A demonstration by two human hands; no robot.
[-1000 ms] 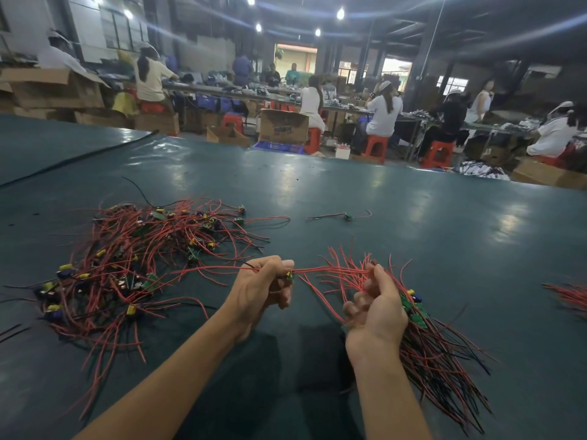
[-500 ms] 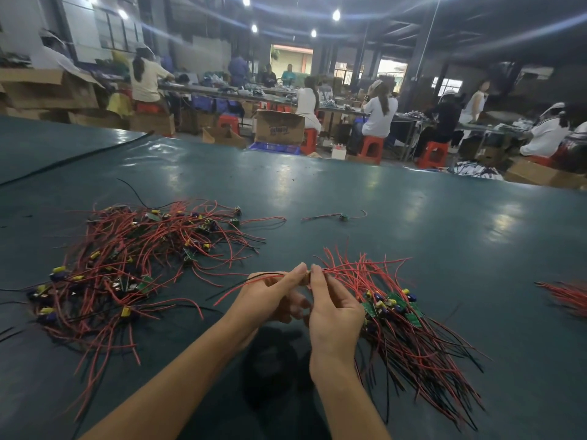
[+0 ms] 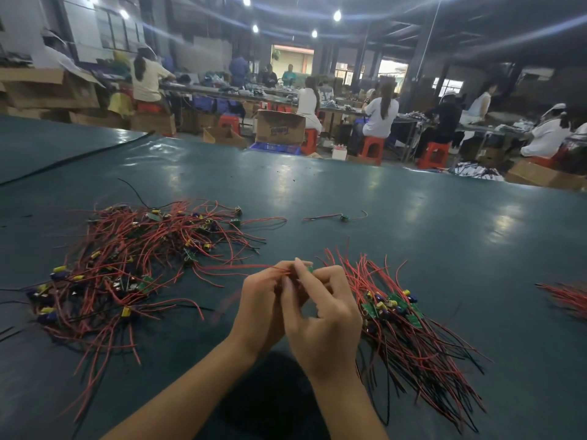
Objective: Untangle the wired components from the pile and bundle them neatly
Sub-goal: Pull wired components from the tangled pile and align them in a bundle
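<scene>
1. Dozens of red and black wires lie in a tangled pile [image 3: 133,268] on the left of the dark green table [image 3: 381,192]. Small green boards and yellow and blue parts are mixed through it.
2. Near the middle, the left hand [image 3: 263,306] is raised just above the table. Its fingers are curled, and the thumb and fingertips pinch the red lead of a single wired component [image 3: 309,268]. That lead trails left toward the tangled pile.
3. Touching it on the right, the right hand [image 3: 324,315] also has its fingers curled. Its fingertips pinch the same piece where the little green board peeks out. Motion blur hides the exact grip.
4. Farther away and slightly right of the hands, a stray component [image 3: 344,217] lies alone, with its wires spread to either side.
5. Just right of the right hand lies the sorted bundle [image 3: 409,338]. Its green boards are grouped together, and its long red and black wires fan out toward the near right.
6. At the right edge, another clump of red wires [image 3: 568,300] is partly cut off by the frame.
7. Beyond the table's far edge, cardboard boxes [image 3: 279,128] stand on the floor, and people sit on red stools [image 3: 373,149] at long benches.
</scene>
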